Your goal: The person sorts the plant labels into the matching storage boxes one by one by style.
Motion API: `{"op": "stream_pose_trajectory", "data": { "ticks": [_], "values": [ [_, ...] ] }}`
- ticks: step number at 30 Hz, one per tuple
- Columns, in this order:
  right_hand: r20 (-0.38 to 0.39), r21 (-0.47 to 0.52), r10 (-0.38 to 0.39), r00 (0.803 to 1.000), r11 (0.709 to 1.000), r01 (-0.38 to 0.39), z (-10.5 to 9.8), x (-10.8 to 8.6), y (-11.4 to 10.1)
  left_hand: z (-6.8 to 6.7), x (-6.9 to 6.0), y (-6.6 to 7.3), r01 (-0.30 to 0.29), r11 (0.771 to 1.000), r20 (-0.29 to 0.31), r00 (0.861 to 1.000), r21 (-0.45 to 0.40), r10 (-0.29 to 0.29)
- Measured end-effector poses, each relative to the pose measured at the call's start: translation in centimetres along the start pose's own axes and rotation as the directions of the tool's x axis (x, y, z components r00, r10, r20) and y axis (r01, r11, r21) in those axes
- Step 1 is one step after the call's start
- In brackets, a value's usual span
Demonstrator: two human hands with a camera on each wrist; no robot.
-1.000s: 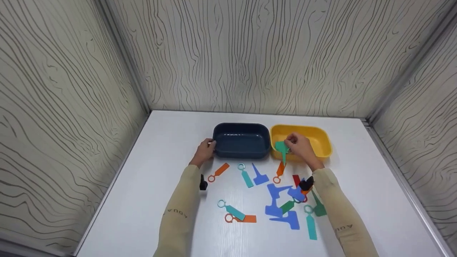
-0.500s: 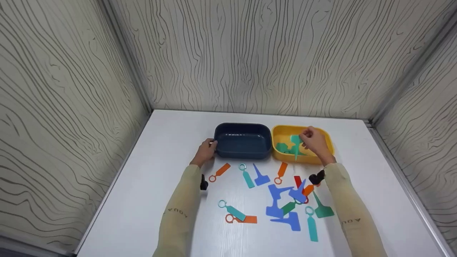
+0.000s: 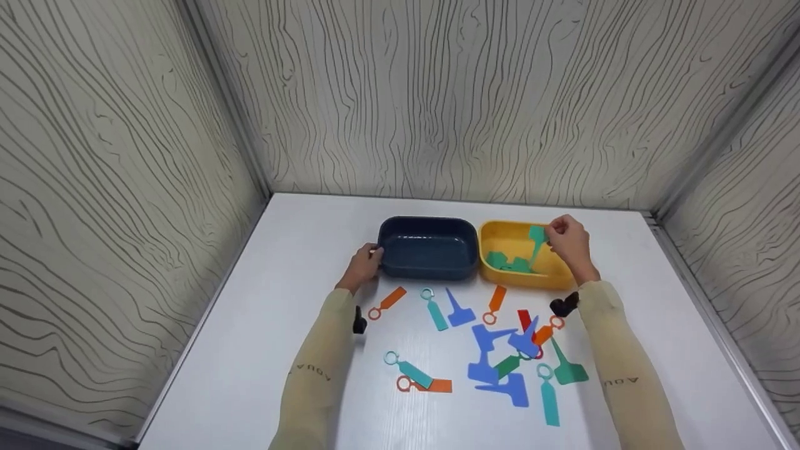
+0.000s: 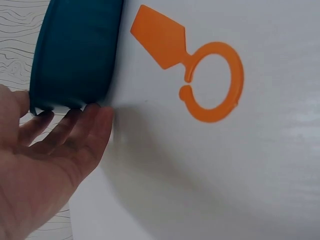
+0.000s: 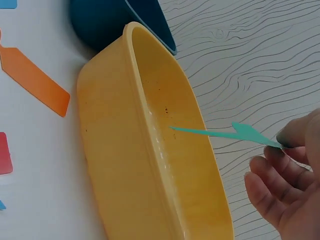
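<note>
The right hand is pinching a green T-shaped tag by the edge of its blade between thumb and finger, and the tag is hanging at that hand's 9 o'clock, over the inside of the yellow bin, its stem pointing roughly to 6 o'clock. More green tags are lying in this bin, toward its 8 o'clock. The navy bin is standing just beside it at 9 o'clock. At the navy bin's own 9 o'clock, the left hand is resting relaxed, partly bent fingertips against the end wall; whether its thumb is reaching over the rim, one cannot tell. On the white desk, an orange ring tag is lying at the navy bin's 7 o'clock, near the left hand, and a turquoise ring tag at its 6 o'clock. A cluster of blue T-shaped tags is spreading toward the yellow bin's 7 o'clock, partly covering a red tag.
</note>
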State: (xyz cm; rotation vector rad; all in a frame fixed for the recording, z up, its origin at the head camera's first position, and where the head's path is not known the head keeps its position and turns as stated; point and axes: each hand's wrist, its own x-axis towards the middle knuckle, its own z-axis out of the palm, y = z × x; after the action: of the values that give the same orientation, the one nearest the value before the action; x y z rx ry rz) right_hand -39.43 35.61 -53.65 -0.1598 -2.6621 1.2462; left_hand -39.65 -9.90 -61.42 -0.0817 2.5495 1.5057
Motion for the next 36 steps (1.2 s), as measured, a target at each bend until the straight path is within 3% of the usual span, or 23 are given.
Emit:
{"op": "stream_pose_trajectory", "data": {
  "ticks": [4, 10, 14, 21, 36],
  "values": [
    [-0.057, -0.027, 0.05, 0.997, 0.998, -0.052, -0.4, 0.0, 0.1, 0.0, -0.1, 0.2, 0.001, 1.0, 0.003, 1.0, -0.002, -0.001],
    [-0.01, -0.043, 0.068, 0.998, 0.997, -0.069, -0.4, -0.3, 0.1, -0.1, -0.3, 0.2, -0.018, 1.0, -0.002, 1.0, -0.005, 0.018],
    [0.003, -0.045, 0.04, 0.999, 0.998, -0.04, -0.1, -0.8, -0.1, -0.1, -0.4, 0.1, -0.04, 0.999, -0.011, 0.999, 0.002, 0.04],
    [0.049, -0.066, -0.045, 0.998, 0.997, 0.048, 1.2, -2.4, -1.0, 0.0, -0.3, 0.0, -0.016, 1.0, -0.006, 1.0, -0.01, 0.016],
    [0.177, -0.104, -0.154, 0.972, 0.979, 0.174, 4.7, -6.1, -2.9, -0.1, -0.3, 0.1, 0.011, 0.999, 0.009, 1.0, -0.033, -0.011]
  ]
}}
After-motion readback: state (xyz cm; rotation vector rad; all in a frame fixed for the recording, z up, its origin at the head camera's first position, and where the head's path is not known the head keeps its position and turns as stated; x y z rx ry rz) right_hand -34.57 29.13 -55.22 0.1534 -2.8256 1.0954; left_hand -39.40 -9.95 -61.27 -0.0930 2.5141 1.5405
